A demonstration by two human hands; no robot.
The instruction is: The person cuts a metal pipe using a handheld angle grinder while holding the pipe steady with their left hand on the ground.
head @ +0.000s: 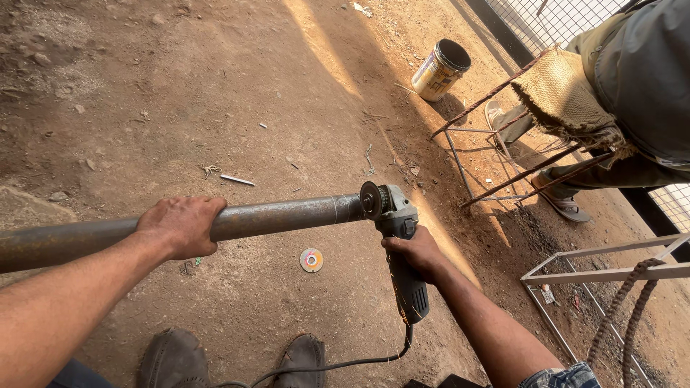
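A: Bare dirt ground [215,86] fills the view, strewn with pebbles and scraps, with a band of sunlight across it. State the largest item.

B: Long rusty steel pipe [287,215], lying level and raised off the ground, running from the left edge to its end near the middle of the view.

A: Left grip?

B: Left hand [181,226] is wrapped over the top of the pipe, fingers curled closed round it, well back from the pipe's end.

A: Right grip?

B: Right hand [415,251] is closed round the body of a grey angle grinder [402,251]. The grinder's disc [371,200] sits just above this hand, touching the end of the pipe. The black cable [338,366] trails from the tool's tail, below the hand, toward the bottom edge.

A: Items beyond the right hand?

B: A second person [625,93] sits on a rebar-framed seat [503,144] covered with burlap, above and to the right. A metal frame [604,273] with a rope [625,316] looped on it lies to the right. A metal can [440,69] stands further up.

A: Smaller items?

B: Two shoes [237,359] show below the left hand. A spare disc [311,259] lies flat on the dirt between the two hands, beneath the pipe.
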